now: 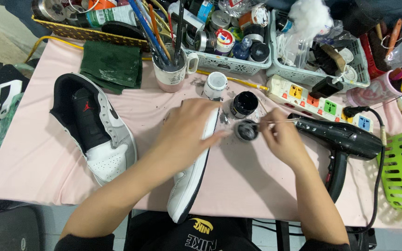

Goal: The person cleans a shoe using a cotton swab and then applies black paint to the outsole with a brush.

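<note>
Pink cloth is covering the cluttered table where the left hand is clamping a white shoe near the middle, its painting seemingly barely begun, while the right hand, fingers pinched, is dipping a thin brush into a black paint lid.

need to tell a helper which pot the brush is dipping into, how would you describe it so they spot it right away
On the pink table, look just left of the black hair dryer, between the two hands. The small round pot of black paint sits at the right hand, which holds a thin brush. It lies nearer the person than the larger open black jar and white pot.
</note>
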